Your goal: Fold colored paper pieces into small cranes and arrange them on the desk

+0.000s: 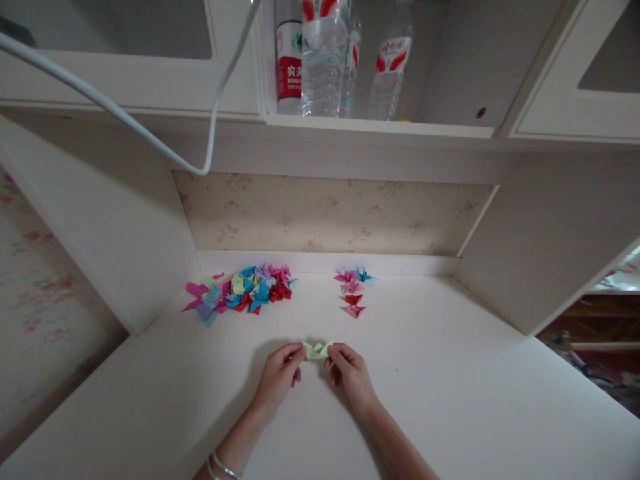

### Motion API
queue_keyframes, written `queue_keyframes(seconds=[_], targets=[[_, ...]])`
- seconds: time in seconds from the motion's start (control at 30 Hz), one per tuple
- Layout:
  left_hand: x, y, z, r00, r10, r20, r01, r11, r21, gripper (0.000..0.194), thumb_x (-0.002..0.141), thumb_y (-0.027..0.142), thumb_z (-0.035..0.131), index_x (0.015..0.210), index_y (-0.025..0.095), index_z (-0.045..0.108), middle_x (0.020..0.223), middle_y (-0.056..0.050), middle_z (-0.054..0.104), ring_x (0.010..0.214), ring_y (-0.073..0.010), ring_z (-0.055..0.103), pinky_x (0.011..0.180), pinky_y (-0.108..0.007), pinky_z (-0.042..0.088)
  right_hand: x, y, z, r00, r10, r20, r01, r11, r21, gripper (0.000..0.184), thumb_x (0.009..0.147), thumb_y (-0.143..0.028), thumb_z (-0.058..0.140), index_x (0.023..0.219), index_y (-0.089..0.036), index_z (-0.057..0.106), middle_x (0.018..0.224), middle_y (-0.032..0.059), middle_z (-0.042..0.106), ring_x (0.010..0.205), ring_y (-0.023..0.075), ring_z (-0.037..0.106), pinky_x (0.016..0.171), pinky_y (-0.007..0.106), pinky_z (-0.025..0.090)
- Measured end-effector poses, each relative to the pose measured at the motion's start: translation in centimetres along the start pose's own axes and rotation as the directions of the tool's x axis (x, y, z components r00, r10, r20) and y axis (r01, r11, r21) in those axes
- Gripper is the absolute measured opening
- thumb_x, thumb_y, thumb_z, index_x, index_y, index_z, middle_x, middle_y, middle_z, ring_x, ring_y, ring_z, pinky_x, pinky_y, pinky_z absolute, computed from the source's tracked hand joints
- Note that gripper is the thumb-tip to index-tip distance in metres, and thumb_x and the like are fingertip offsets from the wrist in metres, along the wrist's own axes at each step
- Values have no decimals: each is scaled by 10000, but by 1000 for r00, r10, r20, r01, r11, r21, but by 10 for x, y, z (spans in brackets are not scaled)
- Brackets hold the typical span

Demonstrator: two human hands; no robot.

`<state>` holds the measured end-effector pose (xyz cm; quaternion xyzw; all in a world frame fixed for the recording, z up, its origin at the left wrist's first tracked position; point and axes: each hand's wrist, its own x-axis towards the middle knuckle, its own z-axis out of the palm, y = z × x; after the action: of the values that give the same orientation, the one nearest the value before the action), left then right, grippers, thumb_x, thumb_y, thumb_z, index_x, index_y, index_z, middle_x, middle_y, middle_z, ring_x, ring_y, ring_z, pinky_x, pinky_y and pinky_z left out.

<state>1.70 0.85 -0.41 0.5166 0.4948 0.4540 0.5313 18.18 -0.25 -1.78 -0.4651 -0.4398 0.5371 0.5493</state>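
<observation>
White desk [450,387]; left hand [281,371] and right hand [353,375] pinching a green origami crane [317,351], looks partway; little crane row [353,289] seems done, origami pile [241,289] probably left.

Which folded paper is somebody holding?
The pale green paper, pinched at its ends by the left hand and right hand; the others lie farther back in the big pile and small group.

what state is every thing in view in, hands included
left hand: pinching one end of the green paper
right hand: pinching its other end
green paper: folded, held between both hands
colourful paper heap: folded pieces, piled
smaller paper group: folded, loosely lined up
bottles: upright
white cord: bent
bangles: worn
</observation>
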Motion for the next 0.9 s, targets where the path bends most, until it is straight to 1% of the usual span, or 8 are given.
queue_keyframes(seconds=[0.27,0.37,0.43,0.5,0.6,0.7,0.8,0.9], targets=[[1,-2,1,1000,2,-2,-2,1000,14,402,749,503,582,861,125,662,627,-2,586,419,-63,416,378,-174,287,-1,3,0,1000,-2,-1,2,1000,-22,400,790,-535,572,732,-141,606,607,3,569,405,66,413,390,203,291],[0,-4,0,1000,0,2,0,999,32,409,748,518,578,831,126,658,541,17,541,412,-70,408,380,-174,286,-3,0,0,1000,-7,-1,7,999,-35,380,795,-516,573,732,-142,598,604,-5,554,409,64,408,390,203,272],[0,-6,-1,1000,0,4,0,999,48,412,750,530,572,799,129,649,472,37,487,398,-73,393,379,-174,277,-4,-4,-1,999,1,-38,0,1000,14,359,781,-509,593,769,-150,602,624,-18,536,406,55,374,380,200,238],[1,-9,-2,1000,3,-8,-2,998,61,412,754,536,565,799,134,642,462,43,477,392,-74,387,377,-175,271,-7,-8,-6,994,27,-107,-16,995,103,353,762,-508,610,827,-161,606,631,-31,505,405,51,329,374,200,198],[5,-11,2,999,35,-35,-32,995,90,398,757,523,561,849,144,642,591,6,580,416,-79,429,374,-180,280,-14,-10,-16,975,74,-208,-46,990,133,336,745,-489,628,834,-165,617,591,-37,460,430,66,311,392,204,186],[15,-12,18,993,115,2,-114,978,174,366,783,491,537,864,148,636,763,-37,655,444,-87,491,388,-191,322,-28,-6,-22,975,44,-218,-46,999,-7,286,759,-452,615,742,-167,622,544,-33,443,474,92,353,430,212,229],[34,-10,44,977,194,87,-211,940,268,329,822,444,487,878,147,618,795,-47,669,443,-96,535,429,-203,384,-42,0,-18,995,-47,-92,26,975,-220,267,804,-416,555,713,-179,637,545,-13,498,520,121,417,480,224,282],[57,-7,70,964,224,140,-259,903,342,273,830,388,460,894,153,582,822,-52,674,430,-97,551,420,-196,387,-48,4,-13,992,-114,55,127,888,-442,261,814,-375,525,709,-190,675,586,14,589,545,142,479,511,236,305]])
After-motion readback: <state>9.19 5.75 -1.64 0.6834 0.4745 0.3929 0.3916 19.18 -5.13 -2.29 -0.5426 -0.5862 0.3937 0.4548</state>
